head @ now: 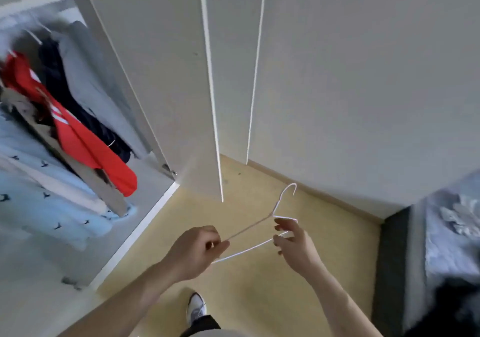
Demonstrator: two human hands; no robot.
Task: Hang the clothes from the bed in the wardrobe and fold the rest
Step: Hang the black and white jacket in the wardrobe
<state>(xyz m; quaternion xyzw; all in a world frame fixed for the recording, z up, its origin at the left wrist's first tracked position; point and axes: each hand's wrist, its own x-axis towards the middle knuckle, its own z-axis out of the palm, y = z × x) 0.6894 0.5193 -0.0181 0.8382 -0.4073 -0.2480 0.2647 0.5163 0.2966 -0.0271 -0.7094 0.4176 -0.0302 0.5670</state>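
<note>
Both hands pinch white hanger (255,233) (bare) | left hand (197,252) | right hand (294,246) | wardrobe (78,134) open

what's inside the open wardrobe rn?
Inside the wardrobe: hanging clothes, among them a red garment, a dark one and a grey one; pale blue patterned fabric lower left. The rail is blurred, and the closed doors hide the other sections.

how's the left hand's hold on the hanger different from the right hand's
The left hand is curled into a near fist, pinching one end of the white wire hanger; the right hand has looser, more spread fingers around the other end, below the hook. The left hand shows its back to the camera, the right its thumb side. Both hold the bare hanger over the floor.
</note>
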